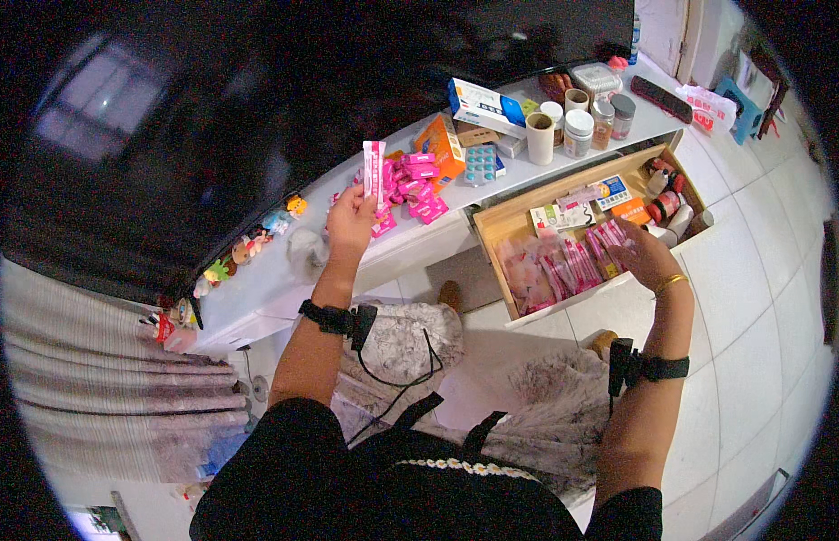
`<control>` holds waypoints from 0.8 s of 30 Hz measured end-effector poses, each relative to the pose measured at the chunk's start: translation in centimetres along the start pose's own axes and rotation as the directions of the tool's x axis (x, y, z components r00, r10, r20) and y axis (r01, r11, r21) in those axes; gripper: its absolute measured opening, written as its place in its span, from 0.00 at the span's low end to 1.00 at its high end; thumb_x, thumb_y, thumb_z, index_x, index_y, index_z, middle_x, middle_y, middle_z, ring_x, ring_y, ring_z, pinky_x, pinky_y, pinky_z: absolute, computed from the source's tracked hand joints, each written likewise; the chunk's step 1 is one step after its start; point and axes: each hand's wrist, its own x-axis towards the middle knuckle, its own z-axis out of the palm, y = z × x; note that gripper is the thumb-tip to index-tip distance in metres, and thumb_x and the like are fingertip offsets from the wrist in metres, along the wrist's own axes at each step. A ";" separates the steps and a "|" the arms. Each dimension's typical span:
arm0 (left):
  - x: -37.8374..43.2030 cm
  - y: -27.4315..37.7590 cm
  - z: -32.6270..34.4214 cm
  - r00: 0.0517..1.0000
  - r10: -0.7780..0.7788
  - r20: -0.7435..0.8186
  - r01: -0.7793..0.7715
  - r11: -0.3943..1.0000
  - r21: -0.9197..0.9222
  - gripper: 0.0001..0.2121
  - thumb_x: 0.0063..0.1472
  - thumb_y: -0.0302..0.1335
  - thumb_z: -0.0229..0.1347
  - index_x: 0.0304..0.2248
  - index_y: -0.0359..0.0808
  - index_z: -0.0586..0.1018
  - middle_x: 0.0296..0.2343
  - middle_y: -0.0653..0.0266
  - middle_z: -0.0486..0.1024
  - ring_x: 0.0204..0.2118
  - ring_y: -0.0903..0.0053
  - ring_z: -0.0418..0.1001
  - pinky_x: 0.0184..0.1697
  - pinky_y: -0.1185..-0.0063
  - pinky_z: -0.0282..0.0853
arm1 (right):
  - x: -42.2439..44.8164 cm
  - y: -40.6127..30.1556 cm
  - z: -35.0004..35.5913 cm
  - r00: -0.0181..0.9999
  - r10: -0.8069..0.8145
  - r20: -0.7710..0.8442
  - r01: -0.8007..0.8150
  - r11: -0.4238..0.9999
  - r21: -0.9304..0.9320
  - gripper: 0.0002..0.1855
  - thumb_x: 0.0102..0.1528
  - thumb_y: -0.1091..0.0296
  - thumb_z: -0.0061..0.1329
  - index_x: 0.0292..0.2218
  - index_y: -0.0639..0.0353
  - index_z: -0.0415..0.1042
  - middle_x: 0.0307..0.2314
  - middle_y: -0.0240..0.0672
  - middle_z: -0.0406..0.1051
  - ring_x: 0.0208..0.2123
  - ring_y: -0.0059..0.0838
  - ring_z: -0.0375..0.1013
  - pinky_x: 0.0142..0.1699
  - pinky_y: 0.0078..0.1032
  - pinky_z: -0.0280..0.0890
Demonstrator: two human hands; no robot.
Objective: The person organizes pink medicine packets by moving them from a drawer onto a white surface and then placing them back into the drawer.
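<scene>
My left hand (352, 220) holds a pink-and-white stick sachet (373, 169) upright between thumb and fingers, above the cabinet top. Right behind it lies a heap of small pink wrapped packets (414, 182). My right hand (646, 258) is over the pulled-out wooden drawer (555, 208), its fingers at a row of pink stick sachets (603, 242). Whether those fingers grip one is hidden from this angle. More pink sachets (573, 265) stand in line to the left, beside clear-and-pink packets (527, 274) in the drawer's front left corner.
Behind the heap are an orange box (443, 150), a blister pack (480, 164), a blue-and-white box (487, 108), a cardboard tube (540, 138) and several jars (579, 134). Small figurines (247, 249) line the cabinet's left end. A large dark screen (291, 88) rises behind.
</scene>
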 end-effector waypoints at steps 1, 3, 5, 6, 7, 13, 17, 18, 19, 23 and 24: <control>0.8 -0.2 0.0 1.000 -0.018 -0.001 0.018 1.000 -0.010 0.13 0.59 0.26 0.56 0.43 0.30 0.76 0.27 0.60 0.79 0.25 0.82 0.75 0.29 0.79 0.71 | 0.0 0.0 -0.1 1.000 0.008 0.015 -0.009 0.999 0.033 0.30 0.56 0.55 0.50 0.56 0.58 0.61 0.48 0.52 0.68 0.51 0.48 0.68 0.54 0.35 0.64; 2.2 -0.2 0.5 1.000 -0.002 -0.011 0.003 0.998 0.063 0.12 0.59 0.25 0.56 0.42 0.30 0.76 0.26 0.60 0.79 0.24 0.81 0.75 0.27 0.79 0.71 | 0.2 0.7 0.2 1.000 0.015 0.011 -0.015 1.000 0.017 0.31 0.56 0.55 0.51 0.56 0.59 0.61 0.48 0.52 0.68 0.51 0.48 0.68 0.54 0.34 0.64; 3.4 -0.1 1.3 1.000 -0.003 -0.002 0.004 0.994 0.106 0.12 0.59 0.25 0.56 0.43 0.30 0.76 0.26 0.62 0.78 0.22 0.82 0.74 0.25 0.80 0.71 | 0.5 1.4 0.6 1.000 0.001 -0.012 -0.001 1.000 -0.019 0.31 0.56 0.58 0.52 0.57 0.59 0.61 0.49 0.49 0.69 0.50 0.43 0.70 0.53 0.32 0.64; 3.9 -0.2 1.7 1.000 -0.015 0.010 0.014 0.993 0.114 0.13 0.60 0.24 0.55 0.44 0.30 0.76 0.25 0.63 0.77 0.21 0.83 0.73 0.23 0.82 0.71 | 0.5 1.4 0.7 0.999 -0.018 -0.031 0.017 0.999 -0.047 0.32 0.55 0.61 0.54 0.58 0.58 0.60 0.49 0.46 0.69 0.49 0.39 0.71 0.52 0.31 0.66; 4.3 -0.4 2.1 0.999 -0.026 0.022 0.023 0.992 0.121 0.13 0.60 0.24 0.55 0.45 0.30 0.76 0.25 0.64 0.76 0.20 0.84 0.71 0.21 0.84 0.70 | 0.5 1.5 0.7 0.998 -0.038 -0.050 0.034 0.997 -0.075 0.33 0.55 0.65 0.55 0.59 0.58 0.59 0.49 0.43 0.70 0.48 0.35 0.72 0.51 0.29 0.67; 4.2 0.2 3.7 0.998 -0.054 -0.032 0.057 0.995 0.077 0.13 0.60 0.24 0.54 0.45 0.32 0.75 0.23 0.63 0.76 0.17 0.82 0.71 0.19 0.83 0.68 | -0.1 0.7 0.2 1.000 -0.015 -0.020 0.014 0.998 -0.061 0.31 0.55 0.56 0.52 0.57 0.55 0.61 0.48 0.50 0.69 0.50 0.47 0.69 0.53 0.34 0.64; 3.0 2.6 3.8 0.995 -0.103 -0.003 0.103 0.992 0.073 0.14 0.59 0.27 0.56 0.45 0.34 0.75 0.22 0.61 0.77 0.18 0.80 0.73 0.20 0.81 0.69 | -0.6 0.5 -0.1 0.999 -0.023 -0.036 0.021 0.998 -0.064 0.31 0.55 0.58 0.52 0.57 0.54 0.61 0.47 0.50 0.69 0.50 0.47 0.69 0.53 0.35 0.64; 2.6 3.5 3.6 0.992 -0.123 -0.002 0.122 0.986 0.115 0.14 0.59 0.27 0.57 0.45 0.34 0.75 0.23 0.61 0.78 0.20 0.79 0.75 0.22 0.79 0.71 | -0.6 0.4 -0.2 1.000 -0.013 -0.028 0.011 0.999 -0.051 0.31 0.55 0.58 0.53 0.57 0.55 0.61 0.47 0.50 0.69 0.50 0.47 0.69 0.53 0.35 0.64; 2.5 4.0 3.6 0.990 -0.143 -0.001 0.141 0.977 0.157 0.15 0.58 0.27 0.57 0.44 0.33 0.75 0.24 0.60 0.78 0.21 0.77 0.77 0.24 0.78 0.72 | -0.6 0.4 -0.2 1.000 -0.002 -0.021 0.001 0.999 -0.038 0.31 0.54 0.58 0.53 0.56 0.55 0.62 0.47 0.50 0.69 0.50 0.47 0.69 0.53 0.35 0.64; 3.2 1.6 2.2 0.999 -0.004 -0.036 0.015 0.948 0.317 0.16 0.59 0.33 0.58 0.45 0.37 0.75 0.22 0.59 0.78 0.22 0.74 0.77 0.27 0.75 0.71 | -0.2 0.7 0.3 0.995 -0.078 -0.064 0.078 0.997 -0.009 0.29 0.54 0.57 0.54 0.55 0.56 0.64 0.47 0.51 0.70 0.49 0.48 0.70 0.53 0.35 0.65; 2.9 1.4 2.2 0.996 0.067 -0.052 -0.045 0.940 0.339 0.17 0.59 0.35 0.58 0.46 0.37 0.75 0.21 0.60 0.77 0.23 0.74 0.77 0.28 0.74 0.71 | 0.0 0.5 0.2 0.997 -0.060 -0.049 0.059 0.998 -0.013 0.29 0.54 0.56 0.54 0.54 0.56 0.64 0.46 0.51 0.70 0.49 0.48 0.70 0.52 0.35 0.65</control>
